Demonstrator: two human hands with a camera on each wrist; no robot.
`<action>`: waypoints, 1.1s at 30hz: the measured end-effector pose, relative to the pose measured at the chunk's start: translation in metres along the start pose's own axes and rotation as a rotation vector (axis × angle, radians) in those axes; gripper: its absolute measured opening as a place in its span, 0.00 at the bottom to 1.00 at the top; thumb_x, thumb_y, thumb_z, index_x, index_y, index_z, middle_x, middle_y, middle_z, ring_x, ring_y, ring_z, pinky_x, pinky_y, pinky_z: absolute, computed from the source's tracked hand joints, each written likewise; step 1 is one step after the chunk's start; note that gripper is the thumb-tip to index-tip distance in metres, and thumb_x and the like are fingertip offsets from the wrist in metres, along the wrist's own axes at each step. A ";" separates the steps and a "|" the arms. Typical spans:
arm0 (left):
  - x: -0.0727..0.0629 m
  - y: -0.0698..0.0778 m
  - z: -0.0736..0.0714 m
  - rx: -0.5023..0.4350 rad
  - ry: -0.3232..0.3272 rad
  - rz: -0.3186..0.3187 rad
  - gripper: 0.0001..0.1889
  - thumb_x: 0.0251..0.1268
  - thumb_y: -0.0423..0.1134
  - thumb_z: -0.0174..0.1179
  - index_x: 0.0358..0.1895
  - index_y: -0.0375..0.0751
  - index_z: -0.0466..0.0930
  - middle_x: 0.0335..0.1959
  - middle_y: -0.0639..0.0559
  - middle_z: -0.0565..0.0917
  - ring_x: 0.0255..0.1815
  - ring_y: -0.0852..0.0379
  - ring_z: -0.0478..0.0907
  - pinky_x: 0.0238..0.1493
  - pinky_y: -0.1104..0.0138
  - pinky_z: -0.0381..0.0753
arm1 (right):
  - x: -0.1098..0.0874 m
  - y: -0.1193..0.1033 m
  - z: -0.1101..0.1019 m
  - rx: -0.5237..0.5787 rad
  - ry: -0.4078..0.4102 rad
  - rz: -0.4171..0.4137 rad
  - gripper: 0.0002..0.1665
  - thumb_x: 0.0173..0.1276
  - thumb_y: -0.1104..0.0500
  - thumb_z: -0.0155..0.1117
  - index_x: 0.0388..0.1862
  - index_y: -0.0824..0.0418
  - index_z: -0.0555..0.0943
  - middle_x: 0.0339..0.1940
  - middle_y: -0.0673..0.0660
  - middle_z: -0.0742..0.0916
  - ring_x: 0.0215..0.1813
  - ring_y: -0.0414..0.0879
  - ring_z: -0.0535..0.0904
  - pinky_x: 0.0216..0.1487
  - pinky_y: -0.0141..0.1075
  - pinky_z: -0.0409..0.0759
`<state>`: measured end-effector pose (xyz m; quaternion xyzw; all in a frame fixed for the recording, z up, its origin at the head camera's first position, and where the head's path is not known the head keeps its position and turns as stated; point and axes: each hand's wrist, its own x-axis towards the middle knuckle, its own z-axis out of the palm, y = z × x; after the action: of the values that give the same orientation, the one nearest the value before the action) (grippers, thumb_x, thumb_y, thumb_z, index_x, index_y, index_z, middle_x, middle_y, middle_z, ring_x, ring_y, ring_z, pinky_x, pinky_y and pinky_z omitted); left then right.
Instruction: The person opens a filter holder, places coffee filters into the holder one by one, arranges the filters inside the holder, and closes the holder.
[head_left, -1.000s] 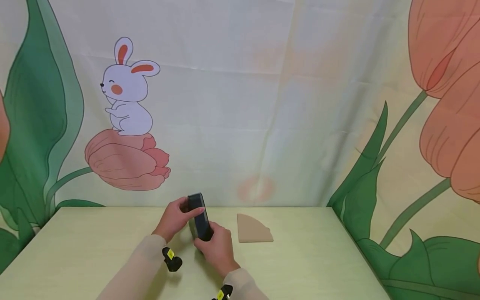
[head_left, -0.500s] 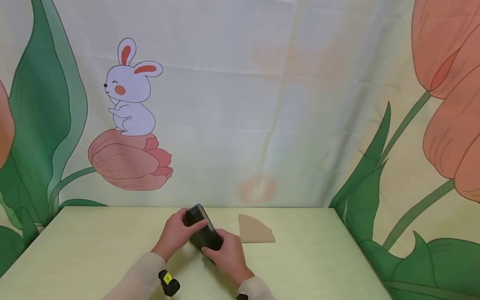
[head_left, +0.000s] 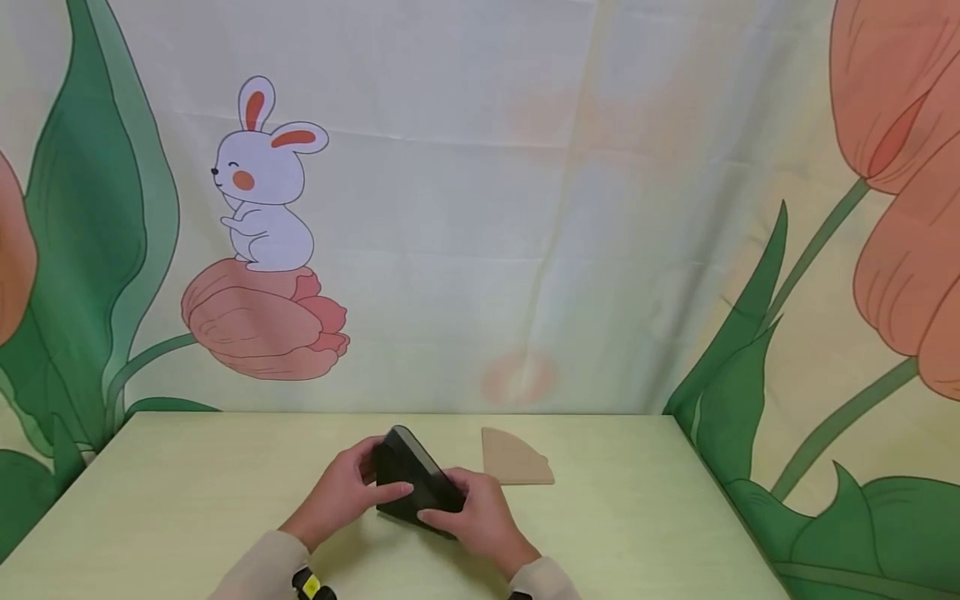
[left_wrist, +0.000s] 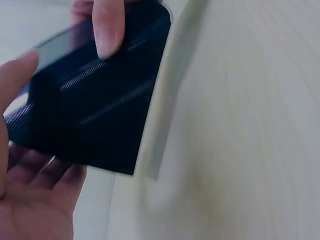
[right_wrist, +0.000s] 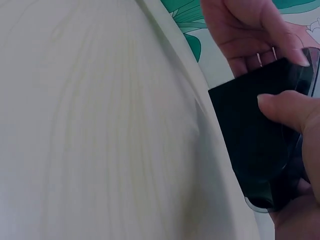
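Note:
A black case with a smoky see-through part is held between both hands, tilted above the table. My left hand grips its left end, thumb on the near face and fingers behind. On the right end, my right hand holds it likewise, its thumb pressed flat against the near face. Fine ribbing shows on the dark surface of the case in the left wrist view. A rounded clear rim is visible in the right wrist view. Just beyond the right hand lie brown, fan-shaped coffee filter papers.
The pale wood-grain table stretches to both sides of the hands. Behind its far edge hangs a cloth backdrop printed with a rabbit and tulips.
The case has come lower and nearer and has turned, so its upper end leans left and its broad dark face shows. Both hands moved with it. The filter papers lie still.

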<state>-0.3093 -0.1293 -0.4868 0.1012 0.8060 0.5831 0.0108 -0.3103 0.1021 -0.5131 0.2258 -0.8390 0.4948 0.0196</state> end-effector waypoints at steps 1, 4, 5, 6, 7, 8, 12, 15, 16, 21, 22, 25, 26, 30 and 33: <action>-0.001 -0.002 -0.002 -0.009 -0.030 0.008 0.42 0.52 0.48 0.80 0.70 0.44 0.71 0.61 0.47 0.84 0.63 0.49 0.81 0.67 0.53 0.77 | -0.001 0.000 -0.001 0.014 -0.015 -0.003 0.23 0.57 0.51 0.82 0.51 0.52 0.87 0.44 0.45 0.91 0.42 0.34 0.82 0.47 0.30 0.80; -0.005 -0.007 -0.007 -0.003 -0.117 0.033 0.43 0.52 0.46 0.80 0.71 0.42 0.71 0.62 0.47 0.83 0.66 0.48 0.80 0.70 0.49 0.73 | -0.003 0.000 -0.004 0.036 -0.058 -0.012 0.23 0.57 0.50 0.82 0.51 0.51 0.87 0.44 0.45 0.91 0.42 0.34 0.83 0.47 0.29 0.80; -0.006 -0.008 -0.008 0.004 -0.138 0.038 0.42 0.52 0.46 0.80 0.71 0.41 0.71 0.62 0.47 0.83 0.65 0.48 0.80 0.70 0.49 0.73 | -0.003 0.000 -0.005 0.042 -0.073 -0.016 0.23 0.57 0.50 0.83 0.51 0.51 0.87 0.44 0.45 0.91 0.41 0.34 0.83 0.47 0.29 0.80; -0.007 -0.009 -0.010 0.014 -0.161 0.042 0.42 0.52 0.46 0.80 0.70 0.41 0.71 0.60 0.47 0.84 0.64 0.49 0.80 0.70 0.49 0.73 | -0.004 0.001 -0.005 0.048 -0.089 -0.020 0.23 0.57 0.49 0.83 0.51 0.51 0.87 0.44 0.45 0.91 0.41 0.34 0.83 0.47 0.29 0.80; -0.008 -0.010 -0.011 0.025 -0.181 0.043 0.41 0.52 0.46 0.80 0.70 0.41 0.72 0.59 0.48 0.85 0.62 0.50 0.81 0.69 0.49 0.74 | -0.004 0.001 -0.006 0.052 -0.105 -0.023 0.23 0.57 0.49 0.83 0.51 0.51 0.87 0.43 0.45 0.91 0.41 0.34 0.83 0.47 0.29 0.80; -0.009 -0.011 -0.012 0.041 -0.195 0.041 0.40 0.52 0.46 0.80 0.69 0.41 0.73 0.57 0.49 0.85 0.60 0.52 0.82 0.68 0.50 0.75 | -0.005 0.001 -0.007 0.055 -0.121 -0.027 0.23 0.56 0.49 0.83 0.50 0.50 0.87 0.43 0.44 0.91 0.41 0.34 0.83 0.47 0.29 0.80; -0.014 -0.011 -0.015 0.084 -0.231 0.029 0.35 0.51 0.47 0.81 0.63 0.43 0.78 0.51 0.53 0.88 0.52 0.56 0.82 0.61 0.56 0.77 | -0.006 0.003 -0.009 0.077 -0.184 -0.034 0.23 0.56 0.50 0.83 0.50 0.49 0.87 0.42 0.44 0.91 0.39 0.34 0.84 0.46 0.30 0.80; -0.018 -0.010 -0.014 0.093 -0.240 0.024 0.32 0.51 0.47 0.81 0.59 0.43 0.81 0.48 0.54 0.89 0.50 0.57 0.83 0.58 0.61 0.77 | -0.008 0.004 -0.010 0.083 -0.216 -0.037 0.23 0.55 0.50 0.84 0.51 0.48 0.87 0.40 0.43 0.91 0.38 0.34 0.84 0.45 0.30 0.81; -0.020 -0.010 -0.013 0.094 -0.242 0.026 0.31 0.51 0.47 0.81 0.58 0.42 0.82 0.47 0.54 0.90 0.49 0.57 0.83 0.57 0.63 0.77 | -0.009 0.004 -0.011 0.084 -0.225 -0.037 0.24 0.55 0.50 0.84 0.51 0.48 0.87 0.40 0.43 0.91 0.38 0.34 0.84 0.45 0.30 0.81; -0.027 -0.010 -0.011 0.118 -0.233 0.032 0.29 0.50 0.50 0.81 0.55 0.44 0.84 0.46 0.56 0.90 0.47 0.58 0.83 0.53 0.69 0.77 | -0.012 0.002 -0.013 0.096 -0.261 -0.041 0.24 0.56 0.50 0.83 0.52 0.48 0.87 0.40 0.43 0.91 0.39 0.34 0.84 0.45 0.30 0.81; -0.028 -0.010 -0.010 0.120 -0.232 0.034 0.29 0.50 0.50 0.81 0.55 0.44 0.84 0.45 0.56 0.90 0.47 0.59 0.83 0.53 0.70 0.77 | -0.013 0.002 -0.013 0.102 -0.267 -0.039 0.24 0.57 0.51 0.83 0.52 0.49 0.87 0.40 0.43 0.91 0.39 0.34 0.84 0.45 0.30 0.81; -0.030 -0.012 -0.009 0.117 -0.232 0.045 0.28 0.50 0.50 0.81 0.54 0.46 0.84 0.46 0.57 0.90 0.47 0.59 0.83 0.52 0.72 0.77 | -0.015 0.000 -0.014 0.108 -0.276 -0.036 0.24 0.57 0.52 0.83 0.52 0.50 0.87 0.41 0.44 0.92 0.39 0.34 0.85 0.46 0.30 0.81; -0.031 -0.012 -0.009 0.111 -0.233 0.048 0.27 0.50 0.49 0.81 0.53 0.46 0.85 0.45 0.56 0.90 0.47 0.60 0.83 0.52 0.72 0.77 | -0.015 -0.001 -0.014 0.109 -0.279 -0.040 0.24 0.56 0.53 0.83 0.52 0.51 0.87 0.41 0.45 0.92 0.39 0.34 0.85 0.46 0.30 0.81; -0.034 -0.015 -0.008 0.106 -0.239 0.060 0.26 0.50 0.48 0.81 0.53 0.46 0.85 0.46 0.56 0.91 0.47 0.61 0.84 0.52 0.73 0.77 | -0.018 -0.001 -0.012 0.098 -0.293 -0.046 0.25 0.56 0.54 0.83 0.53 0.53 0.87 0.42 0.46 0.92 0.40 0.33 0.85 0.48 0.28 0.80; -0.036 -0.016 -0.007 0.108 -0.243 0.055 0.26 0.49 0.48 0.81 0.53 0.46 0.85 0.46 0.56 0.91 0.48 0.61 0.84 0.53 0.73 0.77 | -0.019 -0.001 -0.011 0.087 -0.310 -0.047 0.25 0.57 0.54 0.83 0.54 0.54 0.87 0.43 0.45 0.92 0.41 0.32 0.84 0.49 0.28 0.80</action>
<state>-0.2773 -0.1472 -0.5033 0.1934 0.8260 0.5222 0.0869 -0.2945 0.1180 -0.5112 0.3197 -0.8042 0.4892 -0.1083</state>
